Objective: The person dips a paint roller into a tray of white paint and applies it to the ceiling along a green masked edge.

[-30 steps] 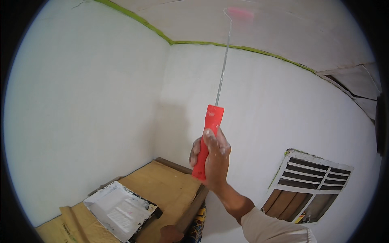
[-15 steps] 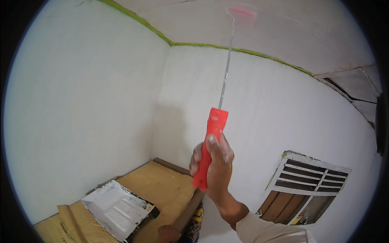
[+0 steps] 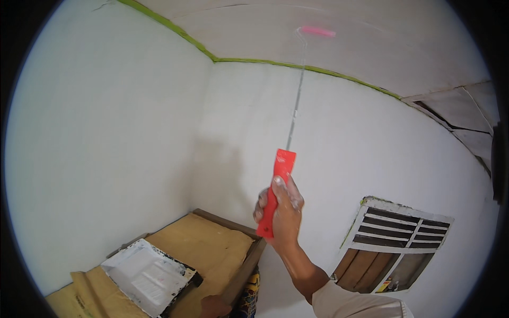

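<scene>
- Right hand (image 3: 281,209) up at centre, closed firmly around the red handle of a paint roller (image 3: 295,113), fingers wrapped, thumb laid along the grip, presumably to steady so long a tool.
- Up goes the slim metal rod, well beyond the hand, and that length seems to be what lets the pink sleeve (image 3: 318,32) reach the ceiling (image 3: 382,50); it lies right at that surface, though contact is hard to confirm.
- The sleeve sits past the green trim (image 3: 254,61), on the ceiling side, clear of the wall below.
- Down low, what looks like the left hand (image 3: 214,306) just peeks in by the table (image 3: 245,269); whether it grips, leans or lies open, I cannot tell.
- White-coated tray (image 3: 148,273), dark-marked rim, lying on the table near the wall, probably put there to be within easy reach.
- Beneath it, brown sheeting (image 3: 207,238) spreads across the top, likely as a guard against drips.
- White smudges on the right hand, too; the louvred window (image 3: 395,249) sits well apart.
</scene>
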Available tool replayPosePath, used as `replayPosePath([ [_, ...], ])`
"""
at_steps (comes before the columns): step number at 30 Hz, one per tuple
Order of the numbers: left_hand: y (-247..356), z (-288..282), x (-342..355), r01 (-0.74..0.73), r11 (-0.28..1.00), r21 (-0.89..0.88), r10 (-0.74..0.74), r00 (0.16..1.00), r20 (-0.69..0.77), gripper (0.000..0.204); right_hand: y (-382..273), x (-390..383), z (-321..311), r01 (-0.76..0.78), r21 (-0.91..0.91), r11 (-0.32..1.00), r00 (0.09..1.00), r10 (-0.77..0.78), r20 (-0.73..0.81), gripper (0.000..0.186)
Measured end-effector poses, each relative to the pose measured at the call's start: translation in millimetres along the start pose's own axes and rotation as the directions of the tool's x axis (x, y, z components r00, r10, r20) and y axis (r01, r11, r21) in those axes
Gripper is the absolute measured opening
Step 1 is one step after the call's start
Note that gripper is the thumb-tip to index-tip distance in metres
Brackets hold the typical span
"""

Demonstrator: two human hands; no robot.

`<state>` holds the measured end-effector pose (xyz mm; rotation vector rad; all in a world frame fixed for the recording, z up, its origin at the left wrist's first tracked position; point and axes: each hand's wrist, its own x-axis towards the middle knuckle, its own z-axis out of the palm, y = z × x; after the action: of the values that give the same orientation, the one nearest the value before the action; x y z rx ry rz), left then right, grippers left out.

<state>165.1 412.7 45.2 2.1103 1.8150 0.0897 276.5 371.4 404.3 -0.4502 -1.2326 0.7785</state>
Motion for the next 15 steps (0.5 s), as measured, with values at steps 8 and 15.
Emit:
replayPosePath([
  [8, -13, 15, 8, 0.018, 1.000, -0.014, -0.019, 1.000, -0.021, 0.055, -17, -2, -13, 0.034, 0.073, 0.997, 0.999, -0.036, 0.027, 0.021],
  [15, 3, 10, 12, -0.014, 0.999, 0.033, 0.014, 1.000, 0.018, 0.055, -19, 41, -31, 0.026, 0.057, 0.998, 0.999, -0.025, -0.030, 0.042],
])
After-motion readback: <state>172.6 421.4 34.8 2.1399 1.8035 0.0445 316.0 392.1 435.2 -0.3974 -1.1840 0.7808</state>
